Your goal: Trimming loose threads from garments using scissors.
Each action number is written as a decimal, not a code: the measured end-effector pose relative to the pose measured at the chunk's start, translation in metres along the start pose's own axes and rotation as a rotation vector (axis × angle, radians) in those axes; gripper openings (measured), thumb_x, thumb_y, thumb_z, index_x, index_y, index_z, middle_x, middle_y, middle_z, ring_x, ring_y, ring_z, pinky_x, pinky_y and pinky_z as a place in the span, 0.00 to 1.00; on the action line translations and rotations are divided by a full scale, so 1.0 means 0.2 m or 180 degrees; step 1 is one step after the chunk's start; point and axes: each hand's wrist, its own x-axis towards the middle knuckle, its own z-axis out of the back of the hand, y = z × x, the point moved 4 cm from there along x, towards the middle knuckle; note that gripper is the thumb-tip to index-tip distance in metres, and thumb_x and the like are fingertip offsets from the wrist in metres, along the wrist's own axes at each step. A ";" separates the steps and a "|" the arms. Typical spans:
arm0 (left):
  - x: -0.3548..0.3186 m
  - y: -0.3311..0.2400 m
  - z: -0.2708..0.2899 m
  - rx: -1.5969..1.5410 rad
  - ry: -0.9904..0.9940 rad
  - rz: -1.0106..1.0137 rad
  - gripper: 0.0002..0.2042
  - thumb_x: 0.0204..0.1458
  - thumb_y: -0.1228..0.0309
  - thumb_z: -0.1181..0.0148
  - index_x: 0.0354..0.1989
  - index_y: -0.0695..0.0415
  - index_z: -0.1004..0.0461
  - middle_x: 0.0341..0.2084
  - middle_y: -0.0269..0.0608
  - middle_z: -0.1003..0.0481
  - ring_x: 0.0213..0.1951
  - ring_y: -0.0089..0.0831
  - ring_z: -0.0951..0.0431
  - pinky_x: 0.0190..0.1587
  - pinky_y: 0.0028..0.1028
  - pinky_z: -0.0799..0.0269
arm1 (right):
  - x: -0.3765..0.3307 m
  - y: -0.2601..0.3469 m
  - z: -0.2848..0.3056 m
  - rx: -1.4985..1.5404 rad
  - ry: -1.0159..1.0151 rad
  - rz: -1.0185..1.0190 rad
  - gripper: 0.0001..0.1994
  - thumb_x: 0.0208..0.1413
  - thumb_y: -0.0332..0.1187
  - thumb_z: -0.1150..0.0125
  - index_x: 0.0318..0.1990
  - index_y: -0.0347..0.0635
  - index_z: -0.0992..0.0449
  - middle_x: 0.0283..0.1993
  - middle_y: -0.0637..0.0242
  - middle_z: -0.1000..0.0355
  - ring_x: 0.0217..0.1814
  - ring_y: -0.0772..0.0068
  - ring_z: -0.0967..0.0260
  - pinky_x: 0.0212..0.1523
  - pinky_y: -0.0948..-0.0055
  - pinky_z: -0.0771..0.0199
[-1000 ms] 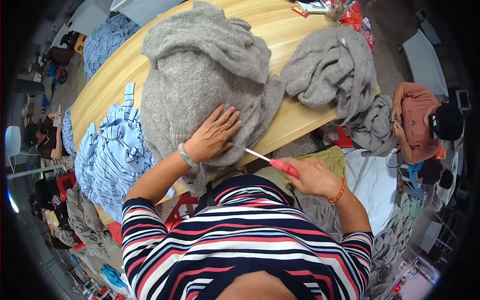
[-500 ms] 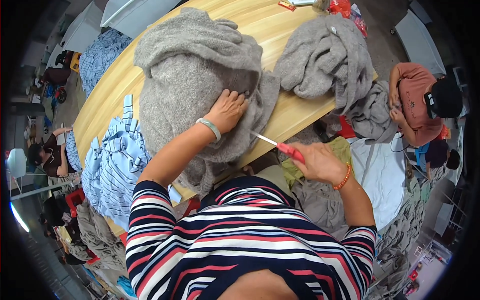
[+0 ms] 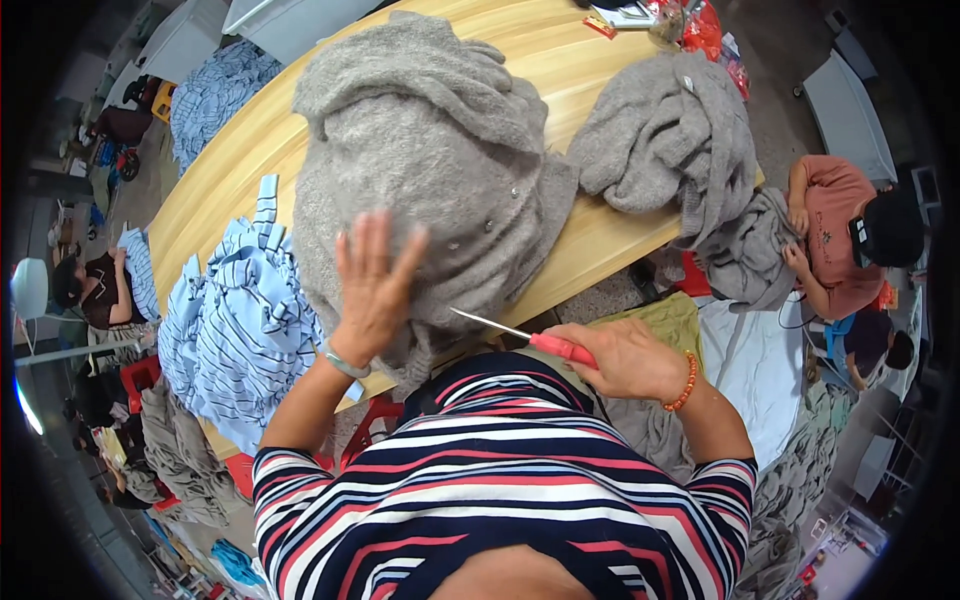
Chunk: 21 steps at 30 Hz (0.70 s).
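My left hand [image 3: 373, 282] lies flat, fingers spread, on a big grey fuzzy knit garment [image 3: 430, 160] heaped on the wooden table [image 3: 570, 60]. My right hand [image 3: 625, 357] is closed around the red handle of a pair of small scissors [image 3: 520, 334]. Their thin metal blades point left toward the garment's near edge, just short of my left hand. The garment's lower edge hangs over the table rim.
A second grey knit pile [image 3: 670, 140] lies to the right, with a seated person [image 3: 850, 245] handling it. Blue striped cloth [image 3: 235, 330] hangs over the table's left edge. Another person [image 3: 95, 290] sits at far left. Red packets [image 3: 700, 25] lie at the far end.
My left hand slid back along the grey garment toward me and spread flat. My right hand with the scissors stayed close to the garment's near edge.
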 end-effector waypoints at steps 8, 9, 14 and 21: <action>0.25 0.27 0.19 -0.3537 -0.0638 0.1298 0.13 0.43 0.91 0.52 0.32 0.63 0.24 0.30 0.44 0.25 0.34 0.35 0.23 0.36 0.26 0.29 | 0.25 0.13 -0.01 -0.0653 -0.0066 0.0755 0.23 0.49 0.27 0.47 0.56 0.41 0.34 0.35 0.56 0.29 0.41 0.52 0.29 0.40 0.60 0.28; 0.32 0.23 0.25 -0.3576 -0.0658 0.1221 0.13 0.43 0.91 0.52 0.32 0.63 0.24 0.30 0.44 0.25 0.34 0.35 0.23 0.36 0.26 0.29 | 0.30 0.15 -0.01 -0.0696 -0.0164 0.0966 0.23 0.48 0.26 0.47 0.56 0.41 0.34 0.35 0.56 0.29 0.40 0.53 0.29 0.39 0.61 0.28; 0.54 -0.01 0.33 -0.1904 -0.0904 0.0732 0.24 0.41 0.83 0.41 0.52 0.60 0.31 0.46 0.51 0.29 0.53 0.46 0.29 0.53 0.33 0.34 | 0.61 0.04 -0.02 -0.0834 -0.0846 0.1196 0.14 0.48 0.27 0.46 0.44 0.40 0.32 0.33 0.57 0.30 0.38 0.55 0.28 0.34 0.61 0.28; 0.37 0.29 -0.15 -0.2062 0.0236 0.1699 0.27 0.41 0.76 0.36 0.54 0.62 0.32 0.46 0.46 0.27 0.49 0.37 0.27 0.53 0.33 0.33 | 0.50 -0.20 0.13 -0.0563 -0.0378 0.1119 0.14 0.49 0.30 0.47 0.45 0.39 0.33 0.35 0.56 0.29 0.37 0.55 0.28 0.35 0.59 0.29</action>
